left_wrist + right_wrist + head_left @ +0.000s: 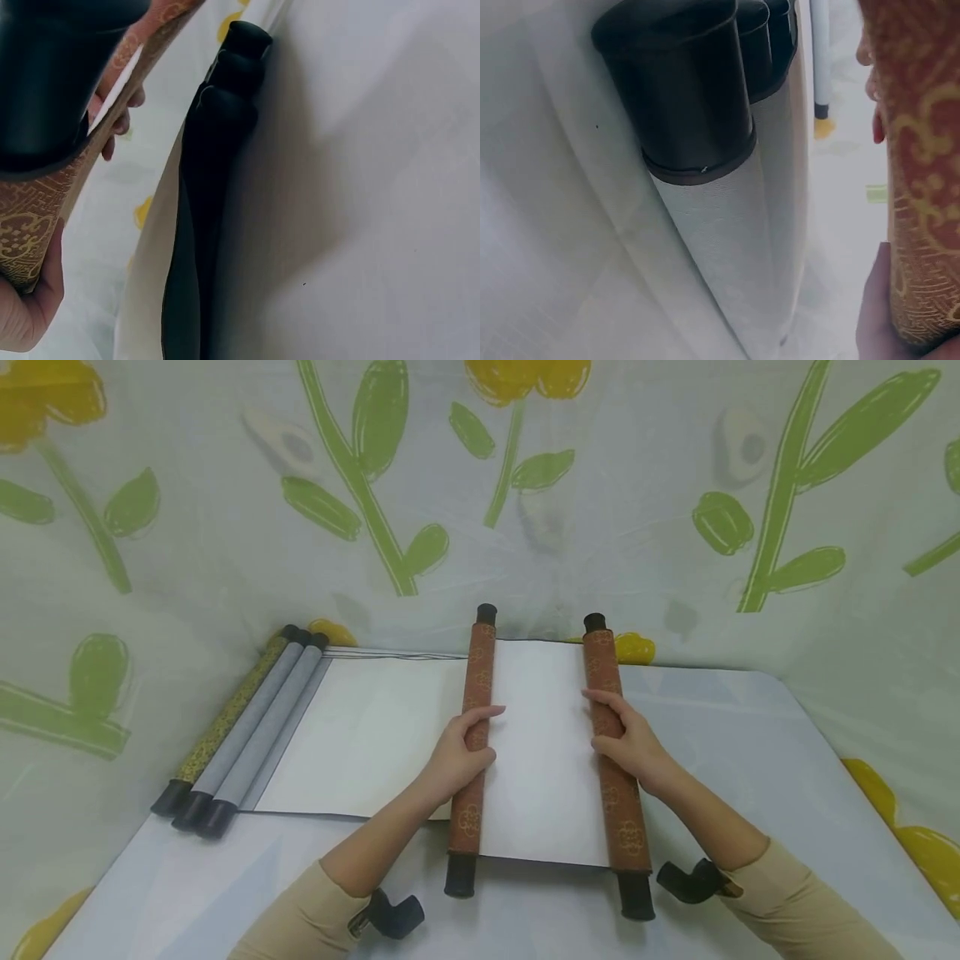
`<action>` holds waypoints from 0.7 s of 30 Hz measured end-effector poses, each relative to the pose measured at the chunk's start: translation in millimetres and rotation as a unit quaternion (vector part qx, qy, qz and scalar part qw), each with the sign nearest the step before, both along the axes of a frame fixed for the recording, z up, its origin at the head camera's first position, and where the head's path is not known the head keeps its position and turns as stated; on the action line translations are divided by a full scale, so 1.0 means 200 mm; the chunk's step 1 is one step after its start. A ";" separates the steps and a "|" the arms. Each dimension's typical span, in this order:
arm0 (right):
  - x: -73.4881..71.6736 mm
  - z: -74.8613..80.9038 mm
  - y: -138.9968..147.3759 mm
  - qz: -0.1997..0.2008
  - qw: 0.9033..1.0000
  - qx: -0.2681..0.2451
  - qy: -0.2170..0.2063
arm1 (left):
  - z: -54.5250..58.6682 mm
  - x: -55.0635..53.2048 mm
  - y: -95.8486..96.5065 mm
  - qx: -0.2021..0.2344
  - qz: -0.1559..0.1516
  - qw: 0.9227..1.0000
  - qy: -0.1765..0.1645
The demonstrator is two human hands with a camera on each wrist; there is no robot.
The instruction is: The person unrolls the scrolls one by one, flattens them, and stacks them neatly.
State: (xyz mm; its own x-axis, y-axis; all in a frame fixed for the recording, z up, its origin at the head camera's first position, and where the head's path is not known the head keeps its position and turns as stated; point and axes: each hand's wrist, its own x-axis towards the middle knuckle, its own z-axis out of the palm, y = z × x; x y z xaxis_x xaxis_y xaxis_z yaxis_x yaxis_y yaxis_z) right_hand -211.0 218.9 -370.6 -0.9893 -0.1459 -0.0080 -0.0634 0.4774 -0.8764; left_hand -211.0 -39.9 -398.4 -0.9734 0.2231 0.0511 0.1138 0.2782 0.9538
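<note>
A partly unrolled scroll has two rust-brown rollers with gold patterns and black end knobs, a white sheet (543, 760) spanning between them. My left hand (453, 762) grips the left roller (467, 822) near its middle, thumb and index finger on either side. On the right roller (624, 827), my right hand (637, 745) holds in much the same way. In the left wrist view a black knob (60, 90) fills the upper corner, with brocade (30, 225) and fingertips beside it. The right wrist view shows the brocade roller (930, 172) at its right edge, fingers partly hidden behind it.
To the left, a yellow-green patterned roller (228, 718) and two grey rollers lie side by side, black-capped. Spread-out white sheets (367, 735) reach from them to beneath the held scroll. All lie on a pale table (750, 752) against a flower-printed cloth (600, 543).
</note>
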 end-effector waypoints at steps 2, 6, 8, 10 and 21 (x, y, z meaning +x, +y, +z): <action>0.00 0.00 0.00 -0.006 1.000 -0.002 -0.006 | 0.00 0.00 0.00 -0.003 0.001 1.000 -0.003; 0.00 -0.02 0.00 -0.016 1.000 0.010 -0.012 | 0.01 0.00 0.00 -0.006 0.004 1.000 -0.010; -0.01 -0.02 -0.01 -0.020 0.999 0.021 -0.014 | 0.02 0.00 0.00 -0.008 0.005 1.000 -0.011; -0.01 -0.01 -0.01 -0.023 0.999 0.032 -0.013 | 0.02 0.00 0.00 -0.006 0.007 1.000 -0.013; -0.01 0.00 0.01 -0.033 0.997 0.069 0.006 | 0.01 0.01 0.00 -0.004 0.015 1.000 -0.023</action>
